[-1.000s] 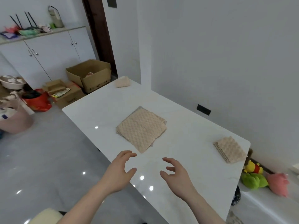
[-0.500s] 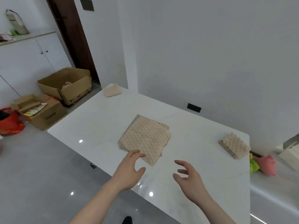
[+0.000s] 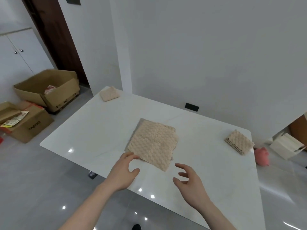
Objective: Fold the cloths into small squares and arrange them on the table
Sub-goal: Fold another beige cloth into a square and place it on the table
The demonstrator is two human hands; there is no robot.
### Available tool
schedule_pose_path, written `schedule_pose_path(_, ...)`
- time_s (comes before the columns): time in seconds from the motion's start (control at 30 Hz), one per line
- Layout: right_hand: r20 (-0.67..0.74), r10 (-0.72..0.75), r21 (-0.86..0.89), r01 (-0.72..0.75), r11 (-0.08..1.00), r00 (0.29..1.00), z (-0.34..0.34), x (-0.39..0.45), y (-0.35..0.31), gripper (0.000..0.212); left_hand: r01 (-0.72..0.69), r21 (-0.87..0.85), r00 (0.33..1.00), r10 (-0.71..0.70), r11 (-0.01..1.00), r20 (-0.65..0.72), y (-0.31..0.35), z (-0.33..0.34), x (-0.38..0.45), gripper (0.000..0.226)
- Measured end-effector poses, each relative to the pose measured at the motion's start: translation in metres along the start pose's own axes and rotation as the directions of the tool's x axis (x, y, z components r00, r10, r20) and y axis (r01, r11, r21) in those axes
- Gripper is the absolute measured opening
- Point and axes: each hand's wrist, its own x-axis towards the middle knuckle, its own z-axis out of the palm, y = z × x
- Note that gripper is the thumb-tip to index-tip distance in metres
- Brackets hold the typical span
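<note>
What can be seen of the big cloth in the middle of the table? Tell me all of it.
The big cloth is beige with a bumpy, waffle-like pile that looks soft. It lies flat near the middle of the white table, turned so one corner points toward the person. It looks folded or layered: a greyer edge shows along its left and far sides. It is much larger than the two small folded cloths. The left hand has fingertips at its near-left edge; the right hand hovers apart, open.
</note>
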Motion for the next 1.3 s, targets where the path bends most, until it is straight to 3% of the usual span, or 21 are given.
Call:
schedule_pose_path(0.43,-0.017,0.019,0.066,-0.017,0.998,1.0,0.053,-0.004,-0.002,0.043,-0.004,0.059,1.0,0.002,0.998,0.026,-0.033,-0.042,-0.028,0.041)
schedule_pose_path(0.87,-0.231,0.093,0.024,-0.09,0.996,0.969,0.115,0.036,-0.038,0.044,-0.211,0.09,0.952,0.183,0.973,0.247,-0.078,-0.094,0.067,0.043)
schedule_pose_path(1.03,-0.268,0.147,-0.005,-0.154,0.988,0.952,0.14,0.032,-0.038,0.045,-0.302,0.126,0.9,0.239,0.945,0.365,-0.103,-0.095,0.095,0.044)
schedule_pose_path(1.3,-0.241,0.175,-0.144,-0.213,0.966,0.955,0.131,0.064,-0.03,0.043,-0.385,0.131,0.87,0.311,0.914,0.383,-0.102,-0.072,0.132,0.044)
